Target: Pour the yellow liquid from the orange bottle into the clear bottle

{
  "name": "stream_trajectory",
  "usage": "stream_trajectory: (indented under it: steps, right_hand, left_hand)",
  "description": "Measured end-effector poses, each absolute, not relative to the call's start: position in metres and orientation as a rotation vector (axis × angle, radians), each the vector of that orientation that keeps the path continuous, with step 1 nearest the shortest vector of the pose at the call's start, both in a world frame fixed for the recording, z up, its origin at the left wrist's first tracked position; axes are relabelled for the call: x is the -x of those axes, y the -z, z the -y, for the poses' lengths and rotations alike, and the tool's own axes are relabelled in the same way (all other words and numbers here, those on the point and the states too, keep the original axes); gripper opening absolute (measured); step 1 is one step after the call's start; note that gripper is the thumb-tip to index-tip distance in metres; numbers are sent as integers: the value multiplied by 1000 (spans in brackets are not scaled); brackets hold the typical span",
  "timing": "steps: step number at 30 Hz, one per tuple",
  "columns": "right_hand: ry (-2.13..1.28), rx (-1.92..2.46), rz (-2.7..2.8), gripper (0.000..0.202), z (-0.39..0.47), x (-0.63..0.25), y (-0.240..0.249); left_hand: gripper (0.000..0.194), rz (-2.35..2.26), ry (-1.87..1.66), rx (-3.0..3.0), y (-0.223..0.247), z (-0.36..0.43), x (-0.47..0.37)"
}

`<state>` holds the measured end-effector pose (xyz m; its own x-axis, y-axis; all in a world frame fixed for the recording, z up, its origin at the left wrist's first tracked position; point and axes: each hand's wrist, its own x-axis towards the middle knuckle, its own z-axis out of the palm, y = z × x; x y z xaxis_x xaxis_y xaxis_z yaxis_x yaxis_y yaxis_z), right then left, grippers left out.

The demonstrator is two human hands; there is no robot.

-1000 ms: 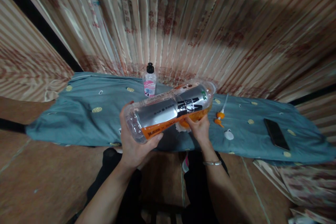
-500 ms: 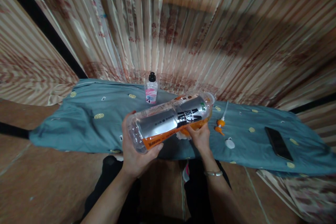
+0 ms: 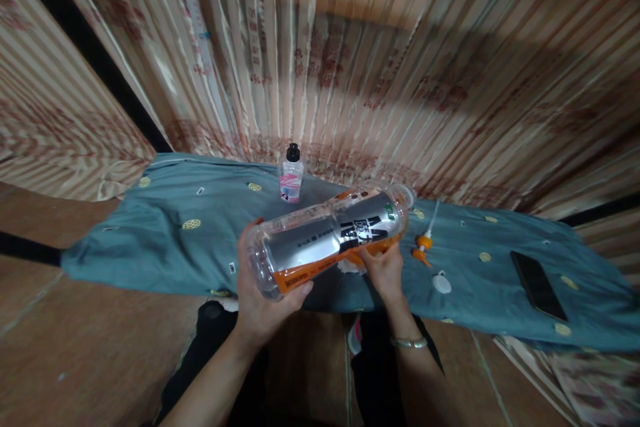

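Clear plastic, the large bottle [image 3: 317, 243] slants above the middle of the teal cloth [image 3: 160, 253], neck rightward. The left hand [image 3: 267, 310] curls its fingers around the base; the right hand [image 3: 385, 272], fingers mostly hidden, perhaps grips the orange object [image 3: 355, 258] beneath.

The large bottle [image 3: 327, 237] is coming slightly lower over the bench [image 3: 210, 247], closer to its front edge, in the left hand [image 3: 265, 307]. Its neck end is dropping most, now showing about level with the top of the pump's [image 3: 424, 243] tube instead of above it. The whole view is tilting up slightly, leaving the bench lower in it.
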<state>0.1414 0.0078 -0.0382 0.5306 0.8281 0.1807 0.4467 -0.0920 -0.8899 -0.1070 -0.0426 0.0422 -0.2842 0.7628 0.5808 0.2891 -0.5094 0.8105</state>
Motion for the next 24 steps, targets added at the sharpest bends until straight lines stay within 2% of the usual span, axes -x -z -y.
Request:
stream_trajectory:
  steps: [7,16,24]
  right_hand:
    - [-509,1697,1060,80,-8,-139,34]
    - [-500,1678,1072,77,-6,-137,30]
    - [-520,1731,1061,79,-6,-137,29]
  left_hand:
    - [86,-1304,-1844,-1561,-45,43,106]
    - [95,-1272,-1789,-1525,-38,45,109]
    - [90,-1233,-1838,-1528,-38,43,108]
